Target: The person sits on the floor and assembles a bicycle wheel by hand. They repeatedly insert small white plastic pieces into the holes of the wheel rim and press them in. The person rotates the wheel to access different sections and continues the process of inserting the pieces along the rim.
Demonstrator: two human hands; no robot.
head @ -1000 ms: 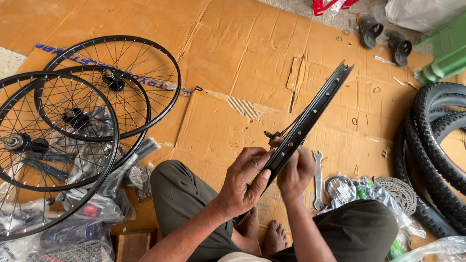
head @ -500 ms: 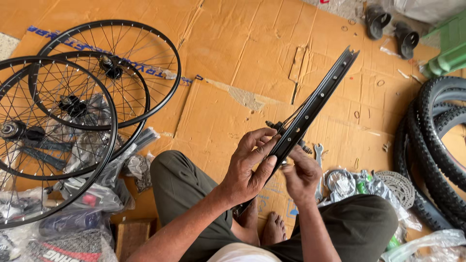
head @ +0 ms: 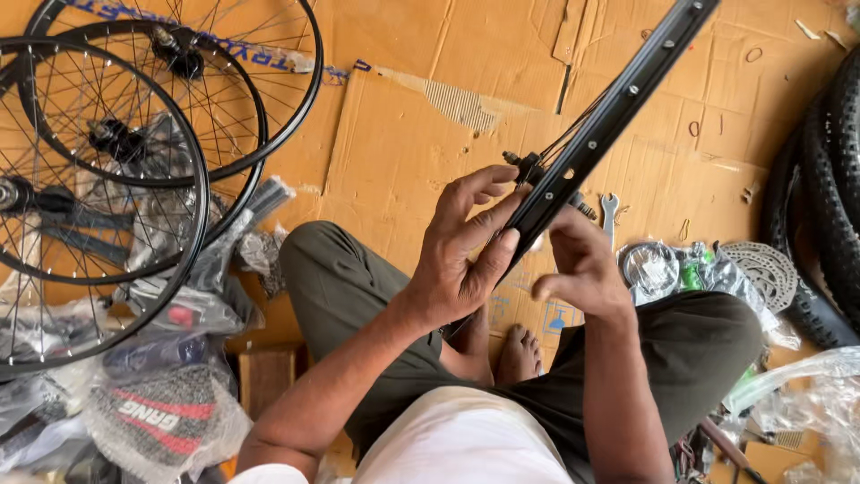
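I sit cross-legged on cardboard with a black bicycle rim (head: 618, 108) standing edge-on in front of me, running from my lap up to the top right. Its hub and spokes (head: 528, 166) show just left of the rim. My left hand (head: 466, 246) grips the rim's lower part, fingers wrapped over its edge. My right hand (head: 578, 264) is on the rim's right side, fingers pinched near a spoke hole; what it pinches is too small to tell.
Three spoked black wheels (head: 98, 161) lie stacked at the left. A spanner (head: 609, 215) lies on the cardboard by the rim. Bagged parts and sprockets (head: 761, 273) sit right of my knee, knobbly tyres (head: 824, 197) at the right edge, plastic-wrapped packs (head: 152, 403) at the lower left.
The view has drawn closer to the rim. My left hand has kept its grip while the right hand's fingers have shifted along the rim's right side.
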